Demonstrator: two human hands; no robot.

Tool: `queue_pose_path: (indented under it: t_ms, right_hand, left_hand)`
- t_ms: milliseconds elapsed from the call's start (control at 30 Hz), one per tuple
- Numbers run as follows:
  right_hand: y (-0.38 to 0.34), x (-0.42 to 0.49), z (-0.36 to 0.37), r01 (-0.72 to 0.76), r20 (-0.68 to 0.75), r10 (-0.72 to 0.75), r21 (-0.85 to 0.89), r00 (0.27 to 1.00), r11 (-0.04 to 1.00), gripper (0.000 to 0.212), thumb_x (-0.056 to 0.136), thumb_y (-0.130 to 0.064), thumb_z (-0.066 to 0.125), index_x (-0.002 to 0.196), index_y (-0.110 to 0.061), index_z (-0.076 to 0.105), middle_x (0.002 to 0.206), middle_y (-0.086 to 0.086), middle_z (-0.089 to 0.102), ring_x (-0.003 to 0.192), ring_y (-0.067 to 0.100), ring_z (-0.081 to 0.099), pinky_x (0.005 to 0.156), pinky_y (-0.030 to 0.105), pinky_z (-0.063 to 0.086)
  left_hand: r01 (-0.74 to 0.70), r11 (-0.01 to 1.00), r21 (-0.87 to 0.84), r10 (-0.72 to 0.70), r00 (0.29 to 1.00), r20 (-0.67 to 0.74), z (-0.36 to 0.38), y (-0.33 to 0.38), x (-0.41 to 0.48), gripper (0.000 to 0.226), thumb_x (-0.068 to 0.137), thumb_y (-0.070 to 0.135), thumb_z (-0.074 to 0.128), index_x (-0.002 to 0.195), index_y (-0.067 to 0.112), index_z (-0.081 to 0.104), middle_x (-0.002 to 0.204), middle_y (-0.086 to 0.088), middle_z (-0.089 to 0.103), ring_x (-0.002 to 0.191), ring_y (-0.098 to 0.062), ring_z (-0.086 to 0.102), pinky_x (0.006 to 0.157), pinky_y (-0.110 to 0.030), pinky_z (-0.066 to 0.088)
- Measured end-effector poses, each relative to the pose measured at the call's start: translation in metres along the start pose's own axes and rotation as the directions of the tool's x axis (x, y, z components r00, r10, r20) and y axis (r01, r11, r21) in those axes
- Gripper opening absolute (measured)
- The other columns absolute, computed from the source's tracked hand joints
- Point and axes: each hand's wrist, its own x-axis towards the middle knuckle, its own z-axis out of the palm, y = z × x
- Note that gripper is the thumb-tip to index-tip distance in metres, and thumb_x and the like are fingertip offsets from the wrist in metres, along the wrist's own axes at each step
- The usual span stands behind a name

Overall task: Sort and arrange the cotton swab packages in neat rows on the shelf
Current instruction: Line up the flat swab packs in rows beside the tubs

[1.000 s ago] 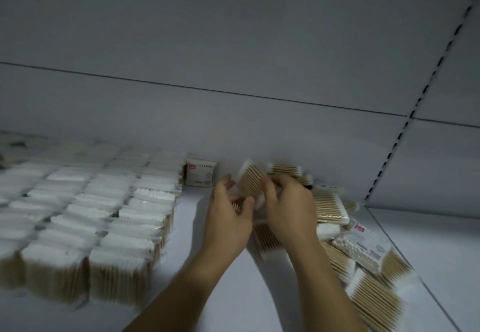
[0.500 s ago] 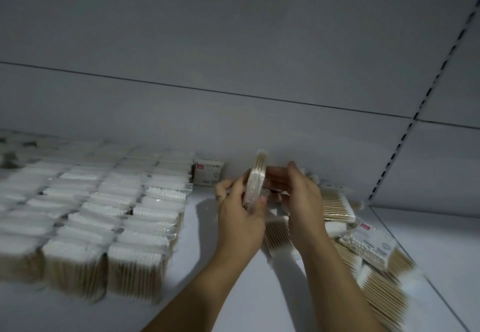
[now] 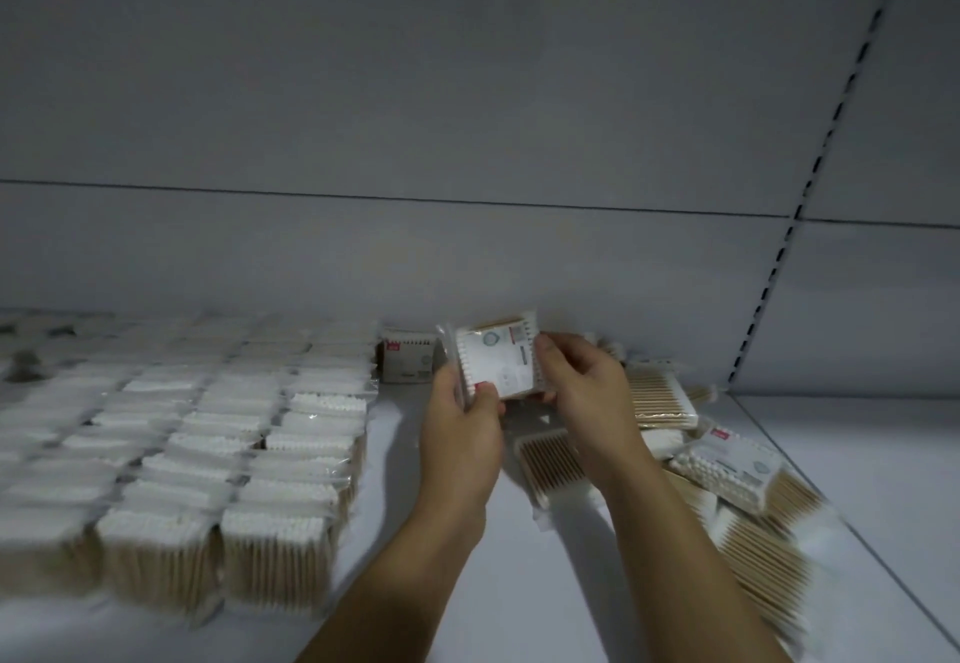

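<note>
L hand (image 3: 461, 436) & R hand (image 3: 584, 395) pinch swab pkg (image 3: 501, 362) by opposite edges, above shelf (image 3: 400, 460). Pkg, edge-on 0.5 s ago, now shows its label face.

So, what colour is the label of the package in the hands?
The package label is white with grey print and small red marks, best in the head view.
</note>
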Motion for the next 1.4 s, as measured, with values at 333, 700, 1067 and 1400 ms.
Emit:
queue_pose_path:
  t_ms: [333,700,1067,1400]
  right_hand:
    - [0.001,-0.002,0.008,0.076,0.055,-0.072,-0.060,0.996,0.995,0.019,0.098,-0.018,0.053,0.094,-0.006,0.068,0.082,0.010,0.073,0.068,0.016,0.070,0.058,0.029,0.056]
    - [0.028,-0.021,0.044,0.400,0.407,0.062,-0.911,0.911,0.104,0.056,0.092,-0.042,0.047,0.141,-0.015,0.041,0.143,0.010,0.043,0.130,0.028,0.037,0.106,0.039,0.024]
    - [0.025,-0.017,0.031,0.324,0.340,0.196,-0.940,0.920,0.108,0.051,0.090,-0.044,0.051,0.136,-0.022,0.047,0.141,0.013,0.040,0.131,0.028,0.035,0.110,0.047,0.019]
    - [0.028,-0.017,0.027,0.318,0.351,0.184,-0.930,0.918,0.187,0.051,0.087,-0.043,0.052,0.134,-0.025,0.044,0.143,0.013,0.039,0.134,0.027,0.033,0.110,0.046,0.019]
  left_hand:
    - [-0.398,0.695,0.599,0.251,0.915,0.316,-0.043,0.076,0.035,0.015,0.093,0.024,0.061,0.105,0.019,0.069,0.094,0.003,0.073,0.086,-0.013,0.068,0.074,-0.027,0.050]
    - [-0.686,-0.128,0.716,-0.097,0.727,0.679,-0.050,0.074,0.105,0.034,0.098,0.030,0.048,0.132,0.025,0.053,0.128,-0.001,0.048,0.108,-0.022,0.054,0.087,-0.033,0.044]
    - [-0.620,-0.211,0.756,-0.230,0.783,0.578,-0.054,0.078,0.140,0.034,0.099,0.031,0.047,0.132,0.025,0.054,0.133,0.006,0.052,0.118,-0.019,0.050,0.094,-0.030,0.041]
    - [-0.613,-0.465,0.639,-0.199,0.776,0.599,-0.046,0.045,0.156,0.031,0.098,0.024,0.046,0.128,0.028,0.052,0.131,0.004,0.054,0.118,-0.018,0.050,0.090,-0.031,0.032]
